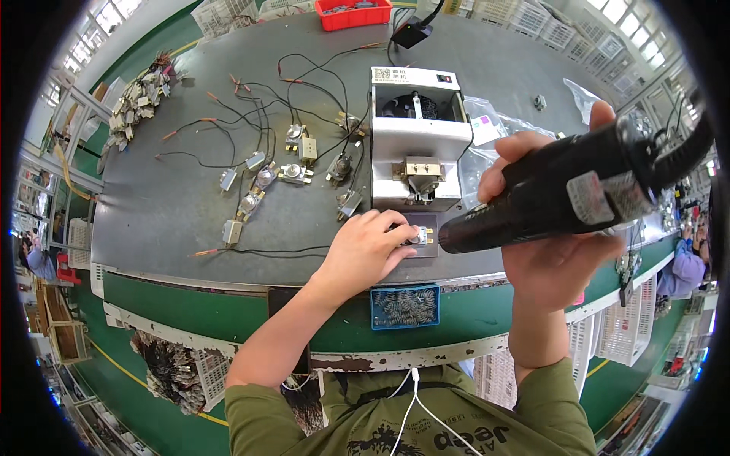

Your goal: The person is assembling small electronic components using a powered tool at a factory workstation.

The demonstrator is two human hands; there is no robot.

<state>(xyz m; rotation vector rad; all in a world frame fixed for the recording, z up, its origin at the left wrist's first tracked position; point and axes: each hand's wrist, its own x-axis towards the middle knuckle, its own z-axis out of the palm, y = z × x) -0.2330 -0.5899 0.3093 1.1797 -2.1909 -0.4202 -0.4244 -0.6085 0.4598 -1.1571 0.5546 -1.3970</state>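
Observation:
My left hand (357, 247) pinches a small metal thermostat-like part (414, 235) with brass tabs against the tabletop, in front of the silver box-shaped machine. The fingers partly cover it. My right hand (547, 270) is wrapped around a thick black electric screwdriver (532, 190), whose cable leaves at the upper right. The screwdriver lies tilted, its narrower end toward the part and apart from it. Its bit cannot be made out. The silver machine (420, 140), likely a screw feeder, has an opening on top and a metal chute at its front.
Several similar parts (295, 174) with black leads lie to the left on the grey table (228, 68). A blue tray (405, 325) of small metal pieces sits at the front edge. A red bin (353, 18), a heap of parts (141, 102) and plastic bags (487, 121) are farther off.

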